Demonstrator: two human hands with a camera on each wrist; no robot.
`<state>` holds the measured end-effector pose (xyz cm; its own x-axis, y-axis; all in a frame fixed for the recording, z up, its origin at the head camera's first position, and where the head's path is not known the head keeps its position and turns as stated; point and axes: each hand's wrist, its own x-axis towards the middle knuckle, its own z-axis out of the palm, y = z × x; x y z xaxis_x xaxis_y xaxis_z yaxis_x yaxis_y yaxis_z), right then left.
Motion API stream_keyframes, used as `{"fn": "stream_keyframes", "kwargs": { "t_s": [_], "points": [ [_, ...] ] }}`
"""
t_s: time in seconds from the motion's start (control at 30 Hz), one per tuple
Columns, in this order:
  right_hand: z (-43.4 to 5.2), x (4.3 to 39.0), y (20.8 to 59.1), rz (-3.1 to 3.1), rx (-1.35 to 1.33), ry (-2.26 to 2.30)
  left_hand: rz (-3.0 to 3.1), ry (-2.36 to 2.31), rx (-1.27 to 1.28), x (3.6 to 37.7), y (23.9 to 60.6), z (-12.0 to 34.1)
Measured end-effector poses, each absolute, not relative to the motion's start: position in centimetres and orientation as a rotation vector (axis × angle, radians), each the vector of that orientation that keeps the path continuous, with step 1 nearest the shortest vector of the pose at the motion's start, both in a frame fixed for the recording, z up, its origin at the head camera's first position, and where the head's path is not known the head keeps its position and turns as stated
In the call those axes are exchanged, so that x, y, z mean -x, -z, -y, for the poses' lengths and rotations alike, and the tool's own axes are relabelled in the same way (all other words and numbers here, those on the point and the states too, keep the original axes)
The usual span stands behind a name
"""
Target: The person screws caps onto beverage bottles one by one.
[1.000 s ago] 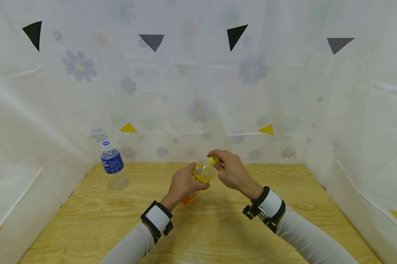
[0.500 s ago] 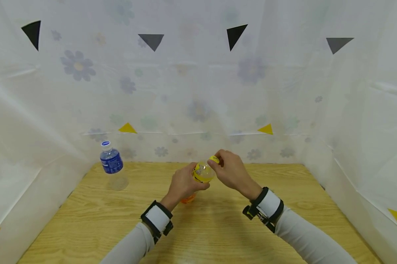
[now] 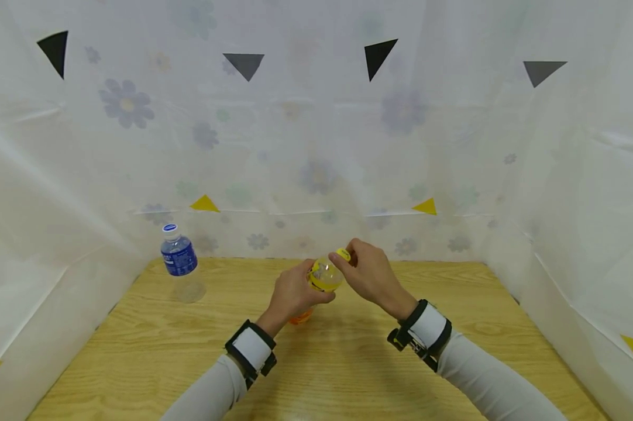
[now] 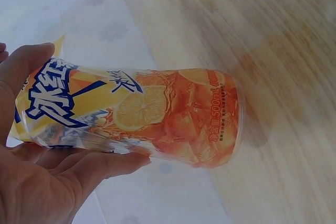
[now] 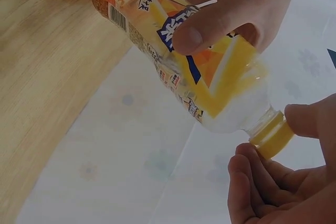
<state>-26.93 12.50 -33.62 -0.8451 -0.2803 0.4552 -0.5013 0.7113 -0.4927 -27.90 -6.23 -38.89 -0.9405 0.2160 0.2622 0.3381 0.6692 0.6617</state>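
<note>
Two hands working a tilted drink bottle above the wooden table (image 3: pixel 348 374)

The left hand (image 3: pixel 291 294) is gripping the clear plastic bottle with the yellow-orange label (image 3: pixel 323 276), its neck pointing far-right and upward; the right hand (image 3: pixel 371 273) is pinching the yellow cap (image 3: pixel 342 254). The left-wrist view is showing "500mL" beside lemon pictures; the right-wrist view, a barcode. Far left, a blue-labelled water bottle (image 3: pixel 178 257) is standing upright.

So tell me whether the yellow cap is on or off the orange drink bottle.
On: the yellow cap sits on the orange drink bottle's neck, pinched by the right hand.
</note>
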Motion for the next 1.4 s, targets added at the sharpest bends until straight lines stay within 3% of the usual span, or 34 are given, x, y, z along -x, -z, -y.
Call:
{"fn": "stream_keyframes", "kwargs": {
  "t_s": [0.3, 0.57, 1.4],
  "points": [
    [-12.5, 26.3, 32.7, 2.719, -0.535, -0.846, 2.724, 1.134, 0.455, 27.9, 38.9, 6.3],
    [-12.2, 25.3, 31.9, 2.665, -0.708, -0.815, 2.718, 1.136, 0.443, 27.8, 38.8, 6.3],
    [-12.0, 26.0, 32.6, 2.547, -0.700, -0.799, 2.710, 1.148, 0.462, 28.0, 38.8, 6.2]
  ]
}}
